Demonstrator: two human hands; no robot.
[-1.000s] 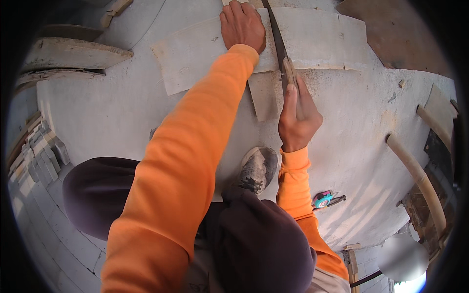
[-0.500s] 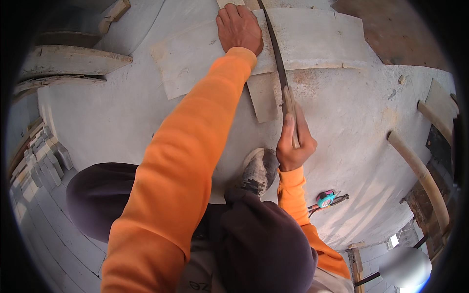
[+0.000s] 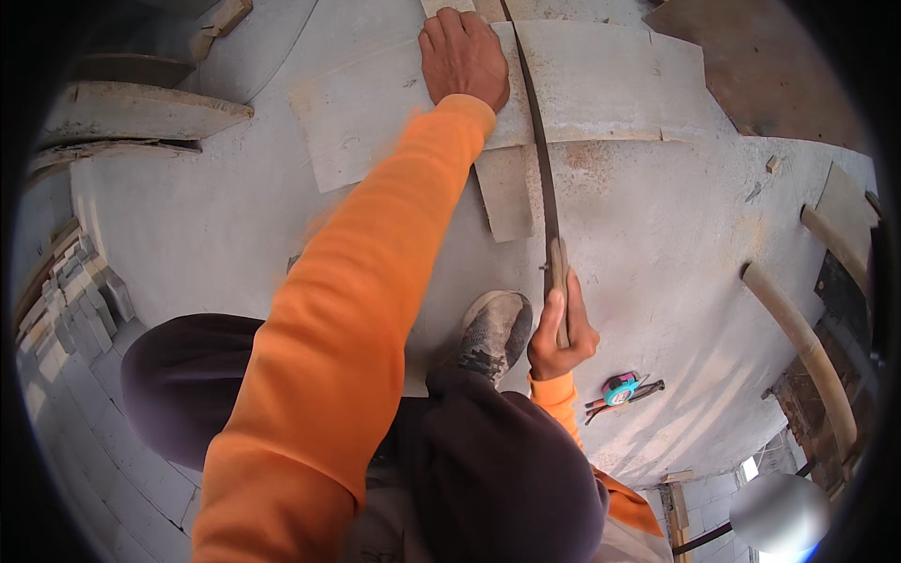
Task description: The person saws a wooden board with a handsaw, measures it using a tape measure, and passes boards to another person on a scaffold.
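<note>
My left hand point(image 3: 465, 58) bears down on a pale, flat wooden board point(image 3: 610, 80), its bent fingers reaching over the far edge. To its right, a handsaw point(image 3: 537, 122) with a long, narrow dark blade crosses the board. My right hand point(image 3: 561, 333) is closed round the saw's wooden handle, on the near side of the board. Beneath the board, a short strip of wood point(image 3: 507, 192) sticks out toward me. Brownish dust lies around the blade. The saw's far end runs out of the picture.
My shoe point(image 3: 496, 333) stands just left of the saw handle. A turquoise tape measure point(image 3: 619, 387) lies at the right with a dark-handled tool. Curved planks point(image 3: 141, 113) are at the left, round poles point(image 3: 798, 328) at the right, and a brown sheet point(image 3: 760, 66) at the far right.
My right hand has drawn the saw back toward me, so its handle is now farther from the board. The left hand stays in place on the board.
</note>
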